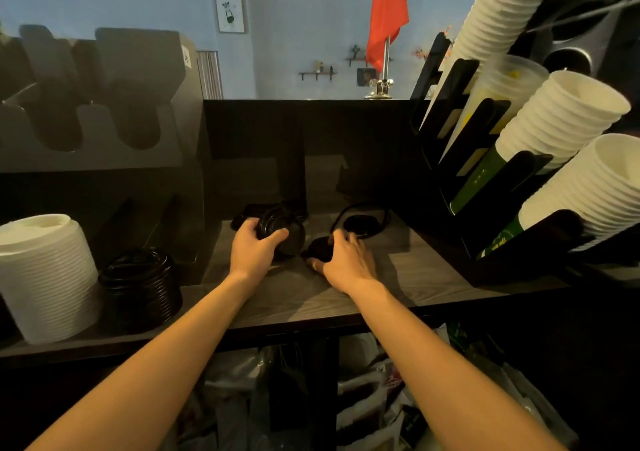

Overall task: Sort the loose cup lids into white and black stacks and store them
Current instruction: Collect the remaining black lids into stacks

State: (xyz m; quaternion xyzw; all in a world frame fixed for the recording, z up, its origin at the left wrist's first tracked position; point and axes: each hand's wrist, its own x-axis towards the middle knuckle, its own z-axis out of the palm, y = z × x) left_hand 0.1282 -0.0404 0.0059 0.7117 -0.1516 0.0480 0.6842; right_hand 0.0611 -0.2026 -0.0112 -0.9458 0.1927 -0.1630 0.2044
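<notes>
My left hand (pixel 254 248) grips a small stack of black lids (pixel 277 224), held on edge above the wooden counter (pixel 415 277). My right hand (pixel 346 260) rests fingers-down on a single black lid (pixel 317 248) lying flat on the counter. Further back lie more loose black lids (pixel 362 222) and a dark pile behind my left hand (pixel 256 210). At the left stand a tall white lid stack (pixel 48 277) and a shorter black lid stack (pixel 142 284), side by side.
A grey lid organizer (pixel 97 104) with U-shaped slots sits at the back left. A black cup rack (pixel 485 173) with tilted stacks of white paper cups (pixel 571 118) fills the right. Plastic bags lie under the counter (pixel 363 398).
</notes>
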